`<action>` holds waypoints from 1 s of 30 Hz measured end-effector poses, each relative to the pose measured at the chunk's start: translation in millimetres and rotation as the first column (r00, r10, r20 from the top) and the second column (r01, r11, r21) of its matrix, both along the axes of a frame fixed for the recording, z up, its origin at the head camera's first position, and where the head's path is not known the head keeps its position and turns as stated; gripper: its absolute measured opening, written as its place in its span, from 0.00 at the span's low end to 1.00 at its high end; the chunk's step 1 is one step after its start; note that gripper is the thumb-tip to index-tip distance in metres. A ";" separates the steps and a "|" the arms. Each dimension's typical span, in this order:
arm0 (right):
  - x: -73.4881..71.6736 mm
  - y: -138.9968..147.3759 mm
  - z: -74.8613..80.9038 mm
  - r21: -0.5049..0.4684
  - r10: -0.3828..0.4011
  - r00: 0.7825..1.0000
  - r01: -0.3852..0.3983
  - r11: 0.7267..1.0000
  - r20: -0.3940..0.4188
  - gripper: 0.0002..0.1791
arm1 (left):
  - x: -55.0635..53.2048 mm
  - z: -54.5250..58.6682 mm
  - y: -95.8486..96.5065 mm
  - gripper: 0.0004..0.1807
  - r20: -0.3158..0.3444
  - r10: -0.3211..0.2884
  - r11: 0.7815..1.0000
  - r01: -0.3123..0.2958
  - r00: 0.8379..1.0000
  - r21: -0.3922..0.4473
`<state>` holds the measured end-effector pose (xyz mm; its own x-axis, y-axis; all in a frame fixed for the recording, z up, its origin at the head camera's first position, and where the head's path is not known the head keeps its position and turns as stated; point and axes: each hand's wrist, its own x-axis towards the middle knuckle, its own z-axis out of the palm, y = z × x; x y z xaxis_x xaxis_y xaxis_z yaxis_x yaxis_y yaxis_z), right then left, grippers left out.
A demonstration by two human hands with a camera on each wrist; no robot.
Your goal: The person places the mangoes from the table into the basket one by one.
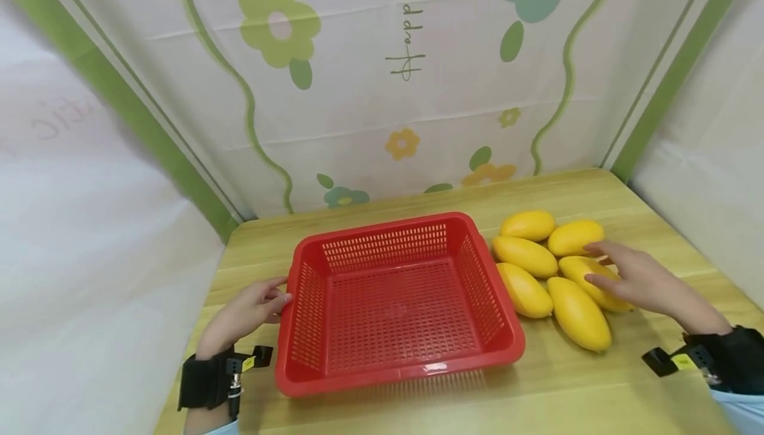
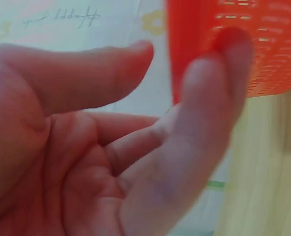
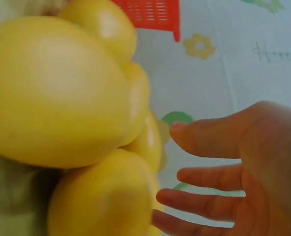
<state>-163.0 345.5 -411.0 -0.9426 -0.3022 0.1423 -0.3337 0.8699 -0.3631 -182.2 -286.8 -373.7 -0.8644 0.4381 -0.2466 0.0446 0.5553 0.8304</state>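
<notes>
A red plastic basket [image 1: 400, 372] with slotted walls stands on the wooden table, nothing inside it. At its left rim is my left hand [image 1: 247, 309], fingertips right at the outer wall. In the left wrist view the thumb [image 2: 120, 73] stands apart from the basket wall [image 2: 184, 29]. Several yellow mangoes [image 1: 580, 314] lie grouped along the basket's right side. Over the rightmost ones reaches my right hand [image 1: 644, 279], thumb and fingers spread, gripping nothing. The right wrist view has its fingers [image 3: 204, 204] close beside a mango [image 3: 106, 196].
White cloth walls with printed flowers [image 1: 402, 143] enclose the wooden table [image 1: 256, 249] at the back and both sides. Black camera straps [image 1: 205, 382] wrap both wrists. The nearest mangoes lie right against the basket's right wall.
</notes>
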 end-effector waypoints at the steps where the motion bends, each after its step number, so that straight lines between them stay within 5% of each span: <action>1: -0.6 3.2 -2.9 -0.006 -0.009 1.000 0.009 1.000 0.021 0.26 | -0.7 -1.4 0.9 0.30 0.006 0.016 1.000 -0.016 1.000 0.005; 7: -4.9 23.3 -20.1 -0.066 -0.039 0.990 0.049 0.997 0.136 0.26 | -5.2 -6.9 3.5 0.28 0.026 0.029 0.998 -0.030 0.999 0.048; 10: -7.0 33.9 -26.0 -0.131 -0.055 0.959 0.095 0.987 0.278 0.29 | -7.3 -7.9 4.1 0.28 0.038 0.023 0.997 -0.026 0.999 0.072; 13: -9.9 43.3 -29.0 -0.189 -0.054 0.874 0.164 0.968 0.482 0.38 | -8.7 -8.3 3.9 0.27 0.046 0.021 0.996 -0.025 0.999 0.085; 17: -13.7 48.4 -30.9 -0.211 -0.033 0.772 0.214 0.954 0.635 0.45 | -8.7 -9.7 1.7 0.25 0.054 0.037 0.995 -0.042 0.998 0.092; 30: -18.0 53.4 -35.1 -0.347 0.067 0.694 0.272 0.898 0.717 0.44 | -6.4 -9.2 2.5 0.17 0.049 0.080 0.994 -0.083 0.996 0.077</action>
